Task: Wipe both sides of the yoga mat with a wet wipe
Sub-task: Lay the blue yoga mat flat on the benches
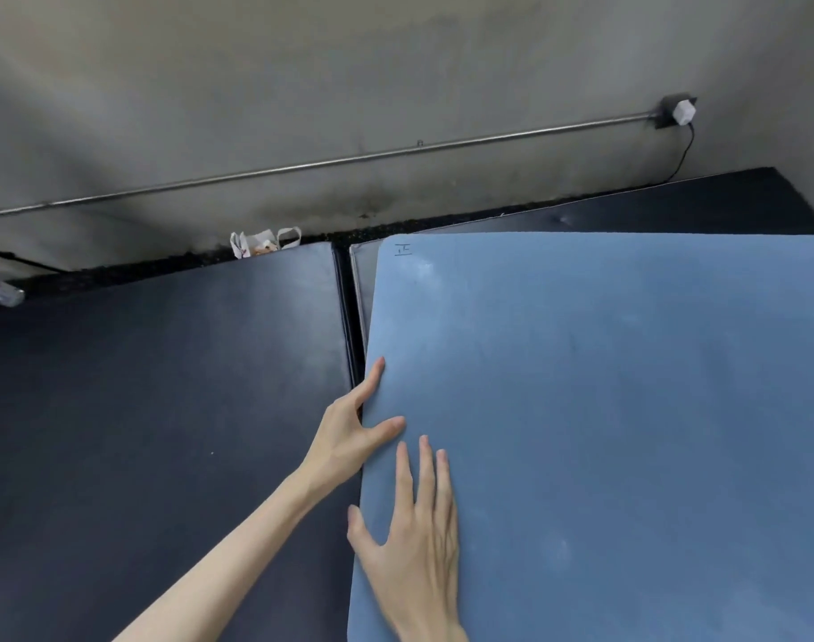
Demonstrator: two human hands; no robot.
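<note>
This looks like a gym or exercise room: dark padded floor mats (164, 386) cover the ground edge to edge, a blue yoga mat (604, 410) lies on them, and a bare concrete wall (303, 76) carries a metal conduit (349, 159) to a socket (673, 112).

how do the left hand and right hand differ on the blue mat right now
The left hand is at the blue mat's left edge, thumb on top and fingers along the edge; the right hand lies flat on top with fingers straight. The left sits farther up. Both touch the mat and neither holds a wipe.
</note>
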